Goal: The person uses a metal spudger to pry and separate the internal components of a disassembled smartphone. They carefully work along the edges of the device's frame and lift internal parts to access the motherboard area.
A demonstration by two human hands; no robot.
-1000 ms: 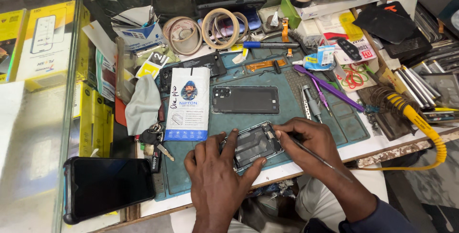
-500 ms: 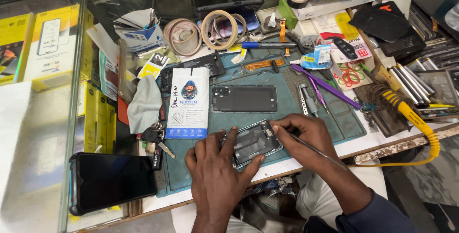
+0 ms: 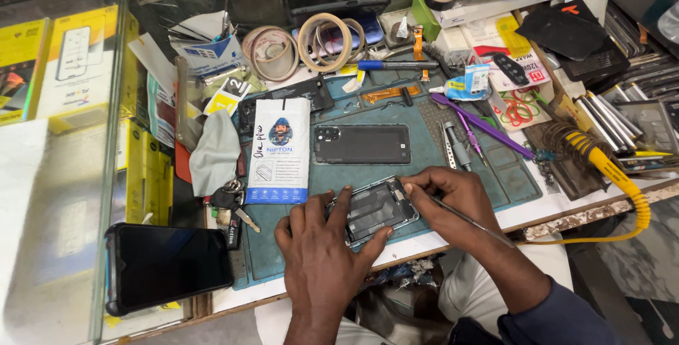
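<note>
head view: left hand (image 3: 325,260) is pressing its spread fingers on the opened phone (image 3: 373,210) at the teal mat's (image 3: 495,175) near edge, as before, while right hand (image 3: 453,200), fingers pinched on a thin metal tool (image 3: 470,223), is edging its tip closer to the phone's top corner; beyond, a black back cover (image 3: 362,144) and tape rolls (image 3: 325,41) are lying untouched

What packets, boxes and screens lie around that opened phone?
White and blue packet: flat, upright on the mat, left of the black phone back.
Yellow boxes: behind glass, far left.
Dark phone screen: blank, lower left.
Small blue packet: mat's far edge.
</note>
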